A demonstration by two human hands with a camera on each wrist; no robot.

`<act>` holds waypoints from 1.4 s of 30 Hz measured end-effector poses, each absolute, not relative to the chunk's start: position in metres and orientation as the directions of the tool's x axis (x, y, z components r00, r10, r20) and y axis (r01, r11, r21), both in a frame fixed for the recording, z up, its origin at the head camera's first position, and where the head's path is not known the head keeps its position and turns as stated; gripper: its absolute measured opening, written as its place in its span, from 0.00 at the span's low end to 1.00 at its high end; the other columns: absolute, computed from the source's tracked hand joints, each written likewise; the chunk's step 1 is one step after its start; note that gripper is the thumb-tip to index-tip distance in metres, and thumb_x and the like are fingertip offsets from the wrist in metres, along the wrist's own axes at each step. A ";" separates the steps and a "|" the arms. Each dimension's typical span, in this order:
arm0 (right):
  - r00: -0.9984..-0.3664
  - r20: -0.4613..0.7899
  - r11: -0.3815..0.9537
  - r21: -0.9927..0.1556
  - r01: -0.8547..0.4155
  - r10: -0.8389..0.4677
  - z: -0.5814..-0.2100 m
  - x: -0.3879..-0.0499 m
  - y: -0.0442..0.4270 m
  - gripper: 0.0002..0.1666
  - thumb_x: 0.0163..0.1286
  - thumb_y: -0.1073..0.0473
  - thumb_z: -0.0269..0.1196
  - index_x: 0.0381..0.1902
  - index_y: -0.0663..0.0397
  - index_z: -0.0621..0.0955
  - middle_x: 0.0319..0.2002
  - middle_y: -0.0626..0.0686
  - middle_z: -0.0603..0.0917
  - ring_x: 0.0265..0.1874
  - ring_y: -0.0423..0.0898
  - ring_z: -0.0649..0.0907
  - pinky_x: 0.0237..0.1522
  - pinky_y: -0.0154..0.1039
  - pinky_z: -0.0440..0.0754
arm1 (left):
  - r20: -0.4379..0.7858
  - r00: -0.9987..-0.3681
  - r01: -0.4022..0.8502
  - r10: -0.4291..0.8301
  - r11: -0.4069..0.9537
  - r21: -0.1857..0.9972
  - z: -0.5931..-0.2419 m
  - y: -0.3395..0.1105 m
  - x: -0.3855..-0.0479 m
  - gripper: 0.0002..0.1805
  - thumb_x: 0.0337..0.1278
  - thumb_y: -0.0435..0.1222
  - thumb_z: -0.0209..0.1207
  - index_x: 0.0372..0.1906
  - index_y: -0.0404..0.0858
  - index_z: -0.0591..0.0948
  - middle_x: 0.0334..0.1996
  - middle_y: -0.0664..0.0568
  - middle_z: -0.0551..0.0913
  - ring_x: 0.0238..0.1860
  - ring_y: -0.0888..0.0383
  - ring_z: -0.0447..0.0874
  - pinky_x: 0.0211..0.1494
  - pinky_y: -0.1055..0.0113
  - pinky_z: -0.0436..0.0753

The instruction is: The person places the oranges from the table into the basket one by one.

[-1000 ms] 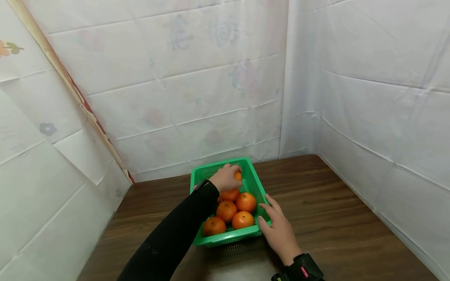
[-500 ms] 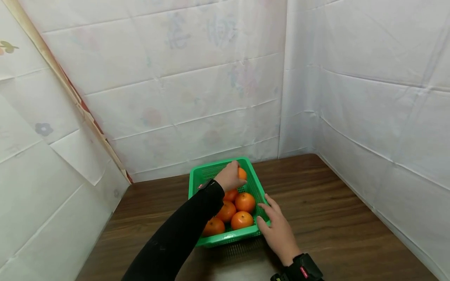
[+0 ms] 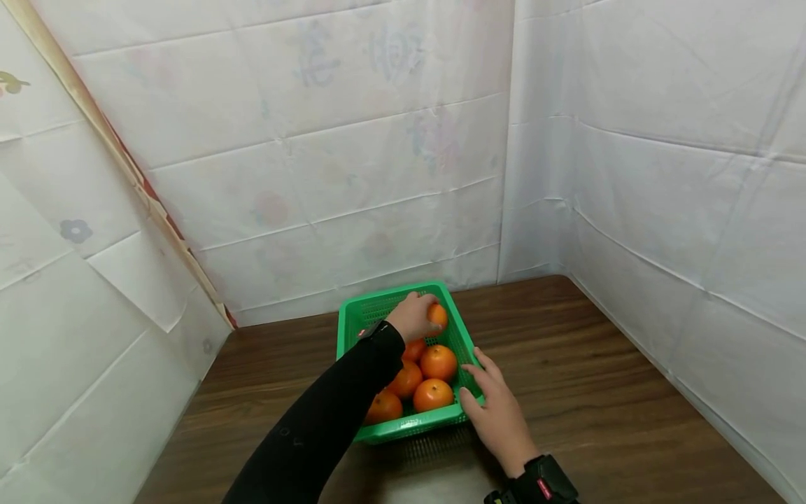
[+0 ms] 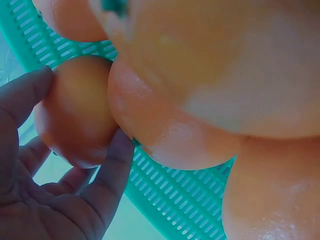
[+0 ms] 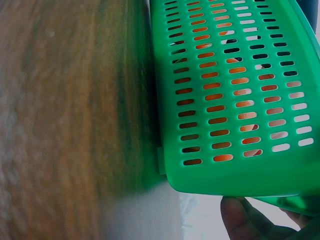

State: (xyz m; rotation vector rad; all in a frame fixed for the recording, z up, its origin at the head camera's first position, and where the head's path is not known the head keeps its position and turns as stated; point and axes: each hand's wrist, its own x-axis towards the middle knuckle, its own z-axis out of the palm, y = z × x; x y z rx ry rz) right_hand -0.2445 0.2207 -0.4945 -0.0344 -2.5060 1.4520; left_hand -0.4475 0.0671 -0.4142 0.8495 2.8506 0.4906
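Note:
My left hand reaches over the green plastic basket and holds an orange near its far right side. In the left wrist view, thumb and fingers surround that orange, which lies against another orange. Several more oranges sit in the near half of the basket, among them one at the front; my left forearm hides some. My right hand holds the basket's right rim near the front corner. In the right wrist view, its fingers show at the corner of the slotted wall.
The basket stands on a dark wooden table, close to the back wall covering. White sheeting also rises along the right and left sides. Wooden tabletop extends to the right and left of the basket.
My left hand has moved slightly right and toward me with the orange, which shows more clearly now. The right hand and the basket stay in place. The head view has shifted slightly.

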 end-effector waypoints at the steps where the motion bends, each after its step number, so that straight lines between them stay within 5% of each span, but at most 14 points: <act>1: -0.971 0.194 0.503 -0.859 -0.099 0.141 -0.494 -0.244 0.221 0.26 0.81 0.51 0.61 0.72 0.50 0.79 0.86 0.46 0.59 0.80 0.57 0.70 0.74 0.66 0.81 | -0.029 -0.834 0.509 0.551 0.788 0.345 -0.414 0.067 -0.447 0.33 0.72 0.47 0.68 0.77 0.48 0.73 0.65 0.41 0.76 0.52 0.50 0.80 0.54 0.59 0.86; 16: -0.968 0.212 0.507 -0.854 -0.116 0.137 -0.495 -0.245 0.220 0.26 0.81 0.52 0.61 0.72 0.51 0.79 0.86 0.48 0.59 0.81 0.58 0.68 0.75 0.68 0.80 | 0.009 -0.825 0.555 0.565 0.807 0.204 -0.429 0.061 -0.449 0.18 0.81 0.35 0.57 0.68 0.39 0.81 0.60 0.41 0.84 0.61 0.45 0.82 0.65 0.54 0.89; 25: -0.966 0.215 0.510 -0.853 -0.114 0.143 -0.494 -0.245 0.221 0.26 0.81 0.51 0.61 0.72 0.51 0.79 0.86 0.49 0.59 0.81 0.58 0.69 0.75 0.67 0.80 | -0.037 -0.809 0.572 0.587 0.800 0.182 -0.436 0.059 -0.453 0.26 0.80 0.38 0.60 0.76 0.38 0.74 0.69 0.39 0.80 0.70 0.42 0.77 0.71 0.51 0.87; 36: -0.970 0.202 0.504 -0.857 -0.108 0.134 -0.493 -0.245 0.221 0.26 0.82 0.51 0.61 0.73 0.51 0.79 0.86 0.48 0.58 0.81 0.58 0.68 0.75 0.67 0.80 | -0.131 -0.828 0.503 0.546 0.825 0.259 -0.430 0.057 -0.451 0.35 0.74 0.40 0.66 0.79 0.37 0.69 0.76 0.34 0.71 0.68 0.42 0.80 0.67 0.51 0.89; 42: -0.970 0.200 0.504 -0.857 -0.107 0.134 -0.495 -0.245 0.221 0.27 0.82 0.51 0.61 0.73 0.51 0.78 0.86 0.49 0.58 0.81 0.58 0.68 0.75 0.67 0.79 | -0.145 -0.836 0.487 0.529 0.837 0.248 -0.437 0.054 -0.461 0.39 0.72 0.42 0.68 0.81 0.37 0.67 0.72 0.37 0.76 0.68 0.44 0.79 0.69 0.51 0.88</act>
